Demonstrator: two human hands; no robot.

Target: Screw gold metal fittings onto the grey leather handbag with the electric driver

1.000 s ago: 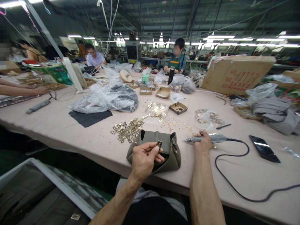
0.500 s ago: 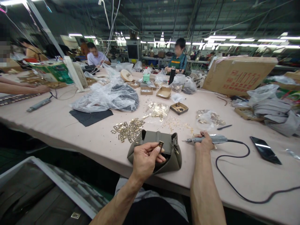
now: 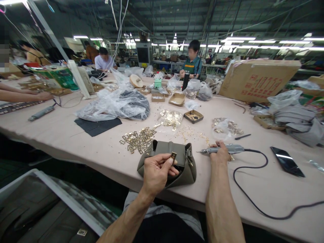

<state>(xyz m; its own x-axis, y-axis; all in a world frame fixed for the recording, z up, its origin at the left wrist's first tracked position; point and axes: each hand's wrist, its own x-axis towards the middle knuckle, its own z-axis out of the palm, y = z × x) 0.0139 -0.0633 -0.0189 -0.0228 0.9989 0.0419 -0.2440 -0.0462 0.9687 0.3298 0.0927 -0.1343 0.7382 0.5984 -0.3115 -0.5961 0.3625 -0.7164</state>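
A grey-green bag point(image 3: 188, 168) stands at the table's front edge. Over its opening, my left hand point(image 3: 158, 170) pinches a small brass-coloured metal plate point(image 3: 173, 155) between thumb and fingers. To the right of the bag, my right hand point(image 3: 220, 153) is wrapped round a grey electric screwdriver point(image 3: 234, 149), whose thin tip points left towards the bag. A black cord runs from the tool across the table. Behind the bag lies a pile of metal frames point(image 3: 139, 140), with a plastic bag of metal pieces point(image 3: 169, 118) farther back.
A phone point(image 3: 287, 161) and a pen point(image 3: 243, 136) lie on the right. Beyond are small trays point(image 3: 193, 116), a large carton point(image 3: 260, 81) and plastic wrapping point(image 3: 113, 103). A crate of bags point(image 3: 43, 209) is at lower left. Other people sit around the table.
Both hands and what they hold stay nearly where they were. The person in white at the back has lowered the head.
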